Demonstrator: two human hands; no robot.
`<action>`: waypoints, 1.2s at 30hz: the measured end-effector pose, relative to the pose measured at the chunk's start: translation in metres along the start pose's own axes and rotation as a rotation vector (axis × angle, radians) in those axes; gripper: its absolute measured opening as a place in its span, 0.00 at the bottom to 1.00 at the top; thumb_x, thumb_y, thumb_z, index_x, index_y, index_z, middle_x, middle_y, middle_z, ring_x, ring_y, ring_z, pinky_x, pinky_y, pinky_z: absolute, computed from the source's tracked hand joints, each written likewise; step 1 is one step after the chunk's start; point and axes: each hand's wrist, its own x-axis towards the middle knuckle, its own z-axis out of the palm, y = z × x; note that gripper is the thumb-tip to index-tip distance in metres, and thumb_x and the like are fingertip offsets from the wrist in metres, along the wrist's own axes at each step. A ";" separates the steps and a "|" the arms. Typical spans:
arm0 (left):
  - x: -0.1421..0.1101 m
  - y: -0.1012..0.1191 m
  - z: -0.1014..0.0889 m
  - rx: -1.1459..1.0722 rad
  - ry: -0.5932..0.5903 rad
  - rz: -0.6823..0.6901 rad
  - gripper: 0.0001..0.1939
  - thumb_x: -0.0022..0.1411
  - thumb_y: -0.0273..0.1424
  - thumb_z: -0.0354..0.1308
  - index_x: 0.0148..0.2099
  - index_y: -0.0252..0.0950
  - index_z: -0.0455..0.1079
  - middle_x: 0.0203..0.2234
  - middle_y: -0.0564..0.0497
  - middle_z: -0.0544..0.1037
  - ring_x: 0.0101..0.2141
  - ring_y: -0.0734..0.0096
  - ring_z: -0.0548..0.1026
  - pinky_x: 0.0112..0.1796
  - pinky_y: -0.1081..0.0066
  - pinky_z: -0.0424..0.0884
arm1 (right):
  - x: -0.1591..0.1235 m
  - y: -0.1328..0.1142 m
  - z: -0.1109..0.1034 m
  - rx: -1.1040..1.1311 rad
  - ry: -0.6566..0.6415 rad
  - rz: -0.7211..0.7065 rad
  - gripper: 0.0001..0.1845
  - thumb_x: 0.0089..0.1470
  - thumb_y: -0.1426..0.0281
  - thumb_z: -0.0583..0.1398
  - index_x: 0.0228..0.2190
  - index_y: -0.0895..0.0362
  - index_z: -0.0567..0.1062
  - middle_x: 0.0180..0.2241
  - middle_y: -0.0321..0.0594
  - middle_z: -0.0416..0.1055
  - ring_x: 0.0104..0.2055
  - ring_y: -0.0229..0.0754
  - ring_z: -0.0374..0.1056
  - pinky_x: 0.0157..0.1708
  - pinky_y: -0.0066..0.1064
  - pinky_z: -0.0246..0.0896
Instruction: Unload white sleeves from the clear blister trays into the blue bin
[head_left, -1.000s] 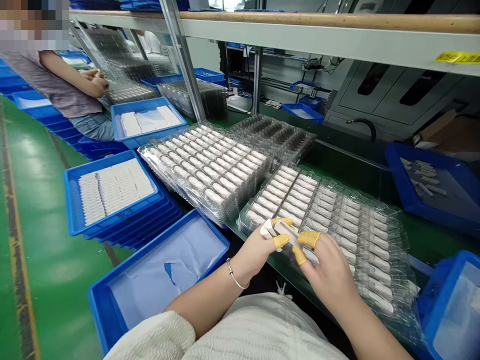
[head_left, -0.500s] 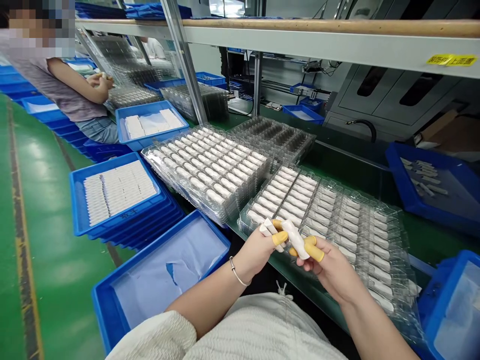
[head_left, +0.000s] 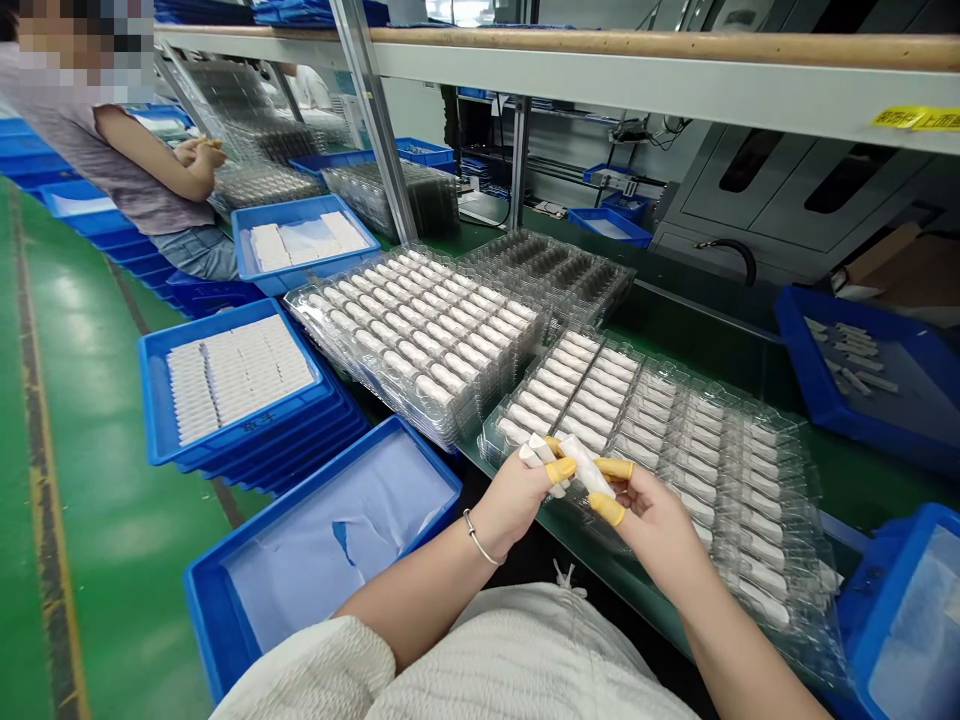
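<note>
Between my hands is a smooth white oblong piece (head_left: 579,462), tilted, its kind unclear. My left hand (head_left: 517,495) pinches its upper end with yellow finger cots on the fingertips. Further slim white pieces (head_left: 534,452) are tucked in that same hand. At the lower end, the thumb and a finger of my right hand (head_left: 651,515), also in yellow cots, close about the piece. Just beyond the hands lies a clear plastic tray (head_left: 637,385) with rows of white pieces in its slots.
To the left stands a stack of filled clear trays (head_left: 457,425). Blue bins holding white pieces (head_left: 244,440) and a paper-lined blue bin (head_left: 300,500) sit left of me. A shelf beam (head_left: 637,75) crosses above the bench. A co-worker (head_left: 150,170) sits far left.
My right hand's grip has shifted: its thumb now sits lower and its finger reaches across the top of the piece. The left hand has hardly moved. The view has shifted slightly.
</note>
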 end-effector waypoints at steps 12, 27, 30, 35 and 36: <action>0.006 0.019 -0.020 -0.057 0.279 0.181 0.19 0.48 0.35 0.72 0.44 0.36 0.78 0.43 0.44 0.81 0.43 0.61 0.78 0.45 0.65 0.69 | 0.031 0.008 -0.008 -1.041 -0.012 -0.286 0.08 0.59 0.70 0.57 0.36 0.57 0.77 0.38 0.44 0.77 0.42 0.51 0.67 0.40 0.38 0.61; 0.000 0.018 -0.016 -0.090 0.128 0.132 0.21 0.53 0.39 0.70 0.48 0.35 0.77 0.46 0.42 0.80 0.51 0.55 0.75 0.53 0.61 0.66 | 0.039 0.010 0.012 -1.142 -0.121 -0.434 0.10 0.56 0.80 0.58 0.28 0.56 0.77 0.31 0.43 0.71 0.37 0.48 0.64 0.36 0.36 0.55; -0.001 0.015 -0.016 -0.112 0.014 0.088 0.22 0.55 0.40 0.68 0.50 0.36 0.77 0.52 0.41 0.77 0.57 0.53 0.69 0.57 0.58 0.62 | 0.038 0.013 0.009 -1.074 -0.119 -0.413 0.13 0.57 0.80 0.56 0.27 0.56 0.77 0.31 0.44 0.69 0.38 0.48 0.64 0.36 0.36 0.57; -0.004 0.008 -0.015 -0.056 -0.110 0.012 0.26 0.52 0.42 0.69 0.53 0.39 0.76 0.51 0.43 0.77 0.53 0.56 0.71 0.53 0.62 0.65 | 0.017 -0.002 0.006 -0.421 -0.069 -0.367 0.08 0.61 0.68 0.56 0.36 0.54 0.76 0.39 0.43 0.71 0.43 0.47 0.66 0.43 0.38 0.63; -0.004 0.007 -0.013 -0.040 -0.141 -0.010 0.28 0.51 0.43 0.70 0.54 0.39 0.75 0.49 0.43 0.78 0.50 0.57 0.73 0.51 0.62 0.67 | 0.012 -0.006 0.007 -0.292 -0.097 -0.340 0.07 0.60 0.67 0.57 0.37 0.53 0.76 0.41 0.42 0.72 0.43 0.46 0.67 0.43 0.37 0.64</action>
